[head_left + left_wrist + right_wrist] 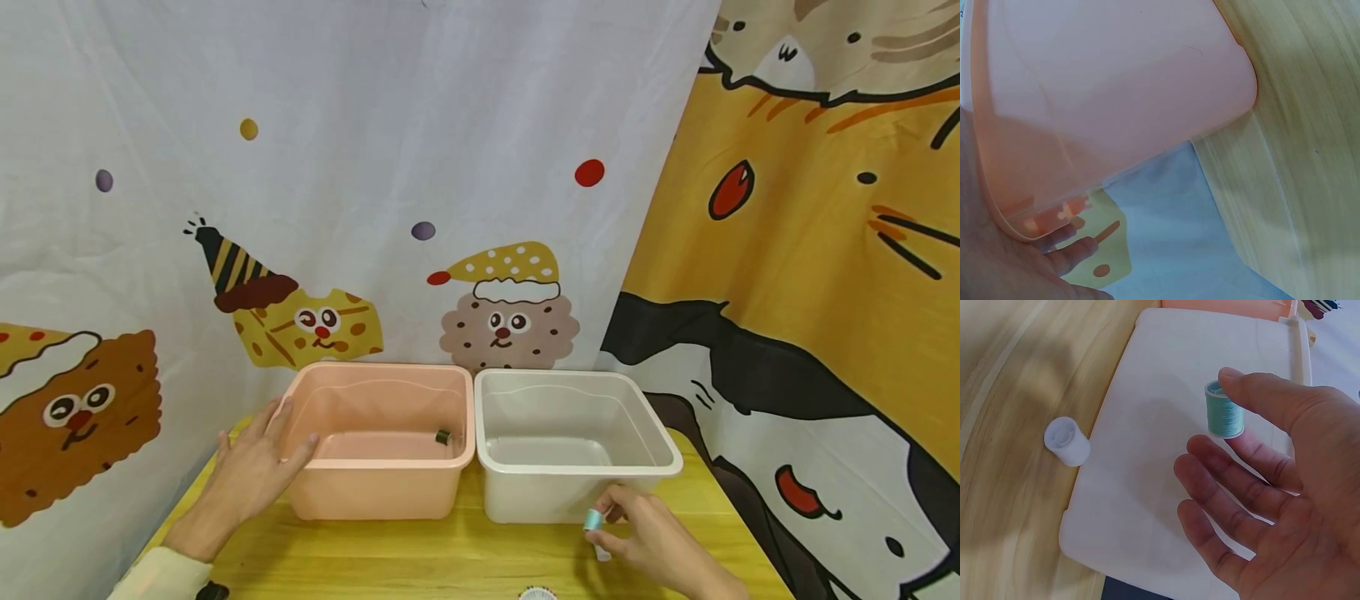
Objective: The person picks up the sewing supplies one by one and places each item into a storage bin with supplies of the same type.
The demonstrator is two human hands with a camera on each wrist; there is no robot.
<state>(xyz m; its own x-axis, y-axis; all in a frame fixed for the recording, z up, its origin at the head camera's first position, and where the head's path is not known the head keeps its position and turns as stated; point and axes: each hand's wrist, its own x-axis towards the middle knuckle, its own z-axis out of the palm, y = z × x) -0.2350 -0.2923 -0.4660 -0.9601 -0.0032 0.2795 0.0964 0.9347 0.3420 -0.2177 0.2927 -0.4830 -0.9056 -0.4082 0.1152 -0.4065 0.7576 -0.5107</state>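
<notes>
While the white bin (577, 433) sits bare, the pink bin (382, 433) holds a dark spool (443, 437).

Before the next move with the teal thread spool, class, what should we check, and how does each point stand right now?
1. Teal spool pinched by the right hand: ok.
2. White bin holds nothing visible: ok.
3. Left hand rests flat on the pink bin: ok.
4. White spool lies on the table, apart from the right hand: ok.
5. Small dark thing in the pink bin, what it is: cannot tell.
</notes>
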